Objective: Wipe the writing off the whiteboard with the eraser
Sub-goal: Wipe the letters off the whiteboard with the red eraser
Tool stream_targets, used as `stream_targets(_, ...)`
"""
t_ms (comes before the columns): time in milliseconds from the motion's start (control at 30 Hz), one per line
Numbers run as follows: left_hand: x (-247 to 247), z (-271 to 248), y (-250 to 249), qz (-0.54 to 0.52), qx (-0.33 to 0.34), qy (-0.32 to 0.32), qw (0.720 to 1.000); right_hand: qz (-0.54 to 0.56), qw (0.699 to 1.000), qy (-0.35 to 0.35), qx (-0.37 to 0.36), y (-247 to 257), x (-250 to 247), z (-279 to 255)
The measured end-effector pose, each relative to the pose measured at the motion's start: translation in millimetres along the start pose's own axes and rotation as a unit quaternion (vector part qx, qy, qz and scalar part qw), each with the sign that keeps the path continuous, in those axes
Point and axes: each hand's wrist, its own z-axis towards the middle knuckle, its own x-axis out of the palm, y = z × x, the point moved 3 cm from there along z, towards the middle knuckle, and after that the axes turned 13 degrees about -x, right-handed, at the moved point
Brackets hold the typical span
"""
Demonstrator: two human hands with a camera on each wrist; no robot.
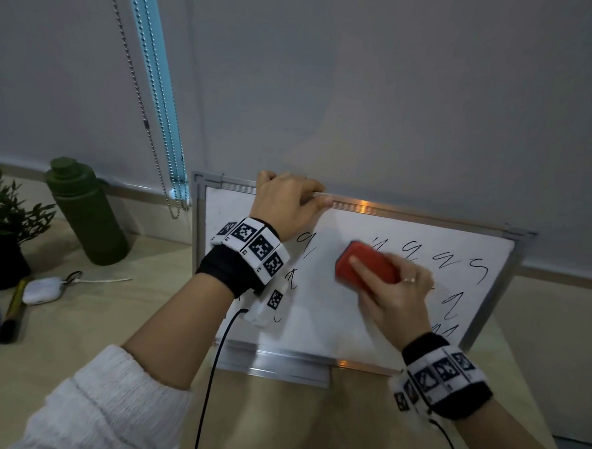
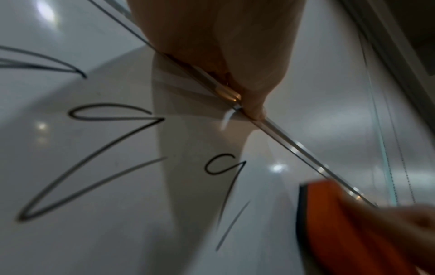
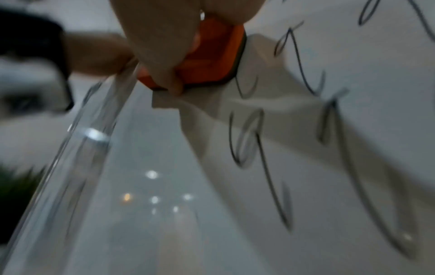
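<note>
A small metal-framed whiteboard (image 1: 331, 321) leans against the wall on the desk, with black scribbles (image 1: 445, 261) across its right side and a few by its left. My left hand (image 1: 289, 200) grips the board's top edge, fingers curled over the frame (image 2: 294, 147). My right hand (image 1: 396, 293) holds a red eraser (image 1: 367, 264) pressed flat on the board's upper middle, index finger along its back. The eraser (image 3: 212, 55) shows orange with a dark felt base in the right wrist view, and the eraser (image 2: 348, 228) appears at the lower right of the left wrist view.
A dark green bottle (image 1: 85, 211) and a potted plant (image 1: 6, 222) stand left of the board. A white earbud case (image 1: 42, 291) and a marker (image 1: 12, 310) lie on the desk. Bead chains (image 1: 150, 116) hang beside the board's left corner.
</note>
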Motion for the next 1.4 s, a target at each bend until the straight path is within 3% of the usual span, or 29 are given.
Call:
stream_targets(100,-0.7,-1.6,-0.1,-0.009,0.003,-0.001,1.0,-0.006,0.999,-0.021,0.049,-7.4,-2.5,6.4)
stream_targets(267,2.0,3.7,1.3,-0.01,-0.007,0.003,1.0,-0.028,0.979,0.102,-0.174,14.4,23.0,-39.1)
stream_targets(300,2.4,4.0,1.5,-0.01,-0.007,0.002,1.0,-0.03,0.975,0.1,-0.196,10.2,18.9,-34.0)
stream_targets(333,2.8,3.7,1.7,-0.008,-0.005,0.002,1.0,-0.029,0.978,0.083,-0.19,4.5,12.8,-23.2)
stream_targets(500,0.7,0.4,0.5,0.0,0.003,-0.002,1.0,-0.02,1.0,-0.009,-0.014,-26.4,-12.4,34.7)
stream_targets(566,1.4,0.3,0.8,0.002,0.003,-0.004,1.0,-0.023,1.0,-0.014,-0.012,-19.4,-5.0,25.1)
stream_targets(633,2.1,0.3,1.0,0.01,0.007,-0.009,1.0,-0.017,0.996,0.015,-0.09,-2.7,10.1,-1.9)
stream_targets(700,2.6,1.1,2.3,0.014,0.005,-0.006,1.0,-0.024,0.971,0.09,-0.22,10.4,19.9,-27.4)
stream_targets(766,2.2,1.3,2.7,0.014,0.002,-0.005,1.0,-0.027,0.954,0.116,-0.276,5.7,14.2,-21.0)
stream_targets(833,2.2,0.0,2.6,0.012,-0.004,0.002,1.0,-0.018,0.972,0.066,-0.226,-6.7,-2.1,7.0)
stream_targets(900,2.2,-2.4,2.1,0.005,-0.009,0.005,1.0,-0.014,0.992,-0.008,-0.124,-23.0,-19.1,31.9)
stream_targets(1000,0.3,-4.3,1.3,-0.001,-0.01,-0.001,1.0,-0.014,0.999,-0.04,-0.028,-26.3,-19.3,32.6)
stream_targets(1066,-1.0,-3.3,0.5,0.002,-0.005,-0.007,1.0,-0.005,0.999,-0.022,-0.045,-9.7,-0.8,6.4)
stream_targets(1166,-1.2,-2.7,0.9,0.004,-0.003,-0.008,1.0,-0.003,0.982,0.065,-0.177,17.1,25.3,-45.6)
stream_targets(1266,-1.2,-4.5,1.0,0.013,-0.002,-0.005,1.0,-0.002,0.965,0.104,-0.239,15.2,20.3,-48.9)
stream_targets(1333,-1.5,-5.7,0.5,0.018,0.0,-0.006,1.0,0.002,0.981,0.054,-0.184,4.3,2.7,-19.7)
stream_targets(1399,-2.2,-6.9,-1.0,0.02,0.003,-0.01,1.0,-0.004,0.998,-0.001,-0.061,-15.3,-17.8,12.8)
